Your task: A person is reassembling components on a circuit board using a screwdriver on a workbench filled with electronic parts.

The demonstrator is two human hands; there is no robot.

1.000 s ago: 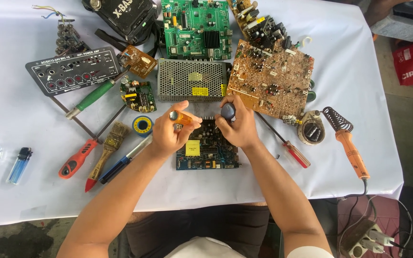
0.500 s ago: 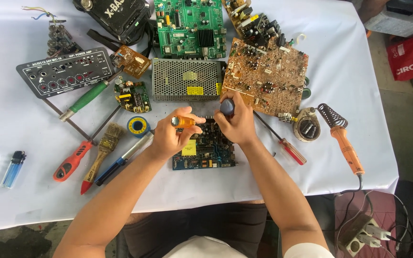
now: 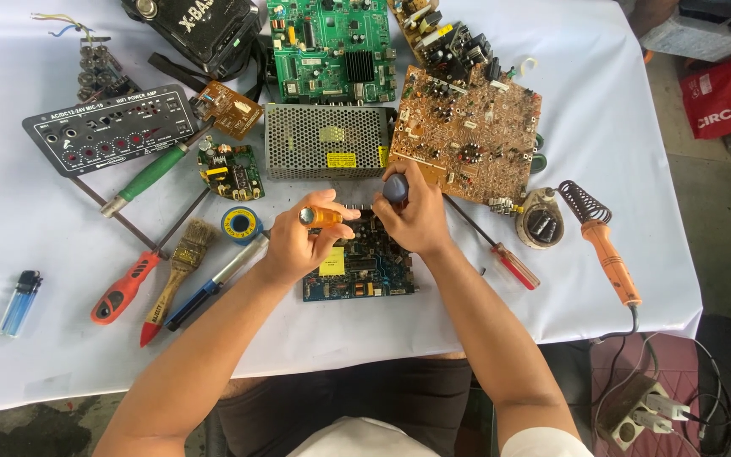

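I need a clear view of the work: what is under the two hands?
A dark blue circuit board with a yellow sticker lies on the white tablecloth under the left hand and right hand. Its top edge is covered by the hands.

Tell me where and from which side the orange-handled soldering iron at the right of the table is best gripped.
Grip the soldering iron around its orange handle, probably coming from above or from the table's right edge. It lies flat, handle toward the person, its metal end under the coiled stand farther away, so the handle is the free part. The cord leaves its near end; hold ahead of that.
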